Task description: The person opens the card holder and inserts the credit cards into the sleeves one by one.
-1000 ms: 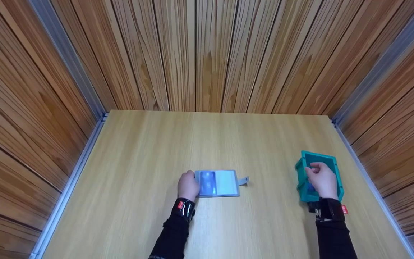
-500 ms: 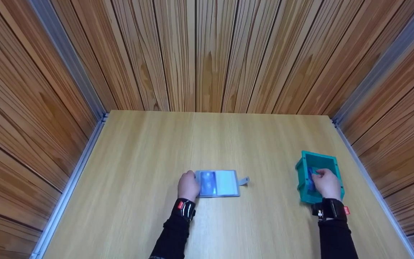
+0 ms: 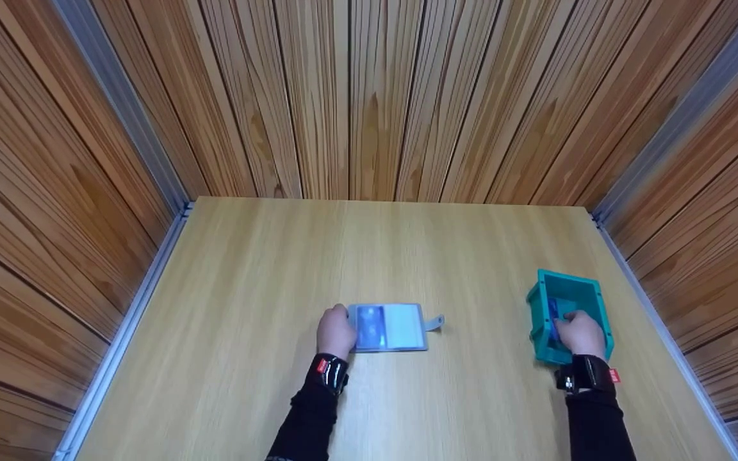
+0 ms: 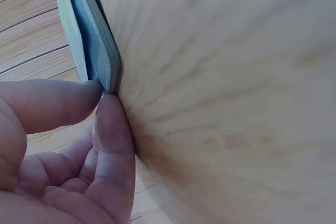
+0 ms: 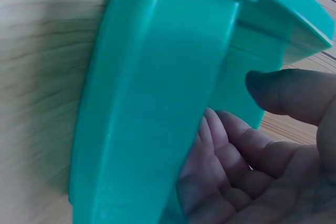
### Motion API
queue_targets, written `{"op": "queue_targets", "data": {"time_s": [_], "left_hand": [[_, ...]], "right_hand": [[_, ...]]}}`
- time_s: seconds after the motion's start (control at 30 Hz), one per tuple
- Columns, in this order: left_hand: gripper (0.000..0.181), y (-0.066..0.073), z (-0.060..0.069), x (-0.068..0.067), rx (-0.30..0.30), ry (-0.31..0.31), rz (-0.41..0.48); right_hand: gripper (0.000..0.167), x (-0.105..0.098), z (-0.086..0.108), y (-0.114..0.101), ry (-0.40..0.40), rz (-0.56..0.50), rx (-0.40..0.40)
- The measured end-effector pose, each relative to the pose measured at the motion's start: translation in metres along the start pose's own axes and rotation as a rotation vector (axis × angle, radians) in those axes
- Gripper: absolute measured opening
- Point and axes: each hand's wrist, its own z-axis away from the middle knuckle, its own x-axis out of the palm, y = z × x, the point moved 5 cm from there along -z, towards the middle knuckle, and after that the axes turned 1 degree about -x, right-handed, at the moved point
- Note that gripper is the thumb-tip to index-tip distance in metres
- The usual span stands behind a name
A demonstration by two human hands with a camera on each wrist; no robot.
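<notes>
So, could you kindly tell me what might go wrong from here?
The left hand pinches the open booklet only at its edge, so it might slip or turn if nudged. The right hand is down inside the bin and could knock or shift it. The blue item in there looks partly hidden by that hand in the head view, so it may be awkward to grasp cleanly.
</notes>
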Motion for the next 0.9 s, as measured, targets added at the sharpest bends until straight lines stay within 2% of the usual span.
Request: {"op": "queue_targets", "data": {"time_s": [0.2,0.5,0.6,0.73,0.9], "left_hand": [[0.013,0.0,-0.0003,-0.0002,-0.007,-0.007,0.009],[0.018,-0.0012,-0.0004,0.002,-0.068,-0.065,0.023],[0.016,-0.001,-0.0005,0.0016,-0.061,-0.059,0.02],[0.015,-0.0007,-0.0002,0.0009,-0.051,-0.05,0.01],[0.014,0.001,0.0007,-0.0007,-0.024,-0.03,0.0]], "right_hand": [[0.053,0.0025,-0.0034,0.0003,0.007,0.023,-0.008],[0.054,0.0056,-0.0067,0.0018,-0.034,0.077,-0.004],[0.05,0.0063,-0.0075,0.0026,-0.031,0.082,-0.015],[0.036,0.0082,-0.0082,0.0051,-0.029,0.083,-0.013],[0.034,0.0089,-0.0098,0.0061,-0.035,0.102,-0.012]]}}
